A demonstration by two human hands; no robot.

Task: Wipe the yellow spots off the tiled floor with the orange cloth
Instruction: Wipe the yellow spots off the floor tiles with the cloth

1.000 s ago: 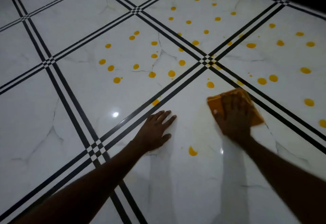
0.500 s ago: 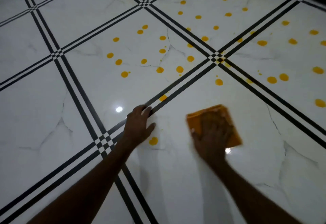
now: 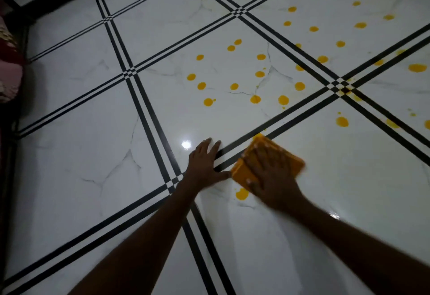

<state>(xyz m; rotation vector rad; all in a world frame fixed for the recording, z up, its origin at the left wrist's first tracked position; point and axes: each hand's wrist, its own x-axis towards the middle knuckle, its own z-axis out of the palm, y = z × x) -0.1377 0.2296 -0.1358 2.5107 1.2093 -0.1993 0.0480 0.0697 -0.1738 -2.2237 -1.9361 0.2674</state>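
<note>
White tiled floor (image 3: 88,159) carries many yellow spots (image 3: 283,100). Right hand (image 3: 271,179) presses the orange cloth (image 3: 290,159) flat; left hand (image 3: 204,164) rests spread, and could smear the nearest spot (image 3: 242,194).

We take the cloth (image 3: 267,162) as our mark, it lies on the floor (image 3: 93,166), right hand (image 3: 272,178) on top of it, left hand (image 3: 204,166) flat on the floor just left of it, one spot (image 3: 242,194) just before it, most spots (image 3: 256,99) well behind it.

Left hand (image 3: 204,166) flat (fingers spread); right hand (image 3: 270,178) likewise
</note>
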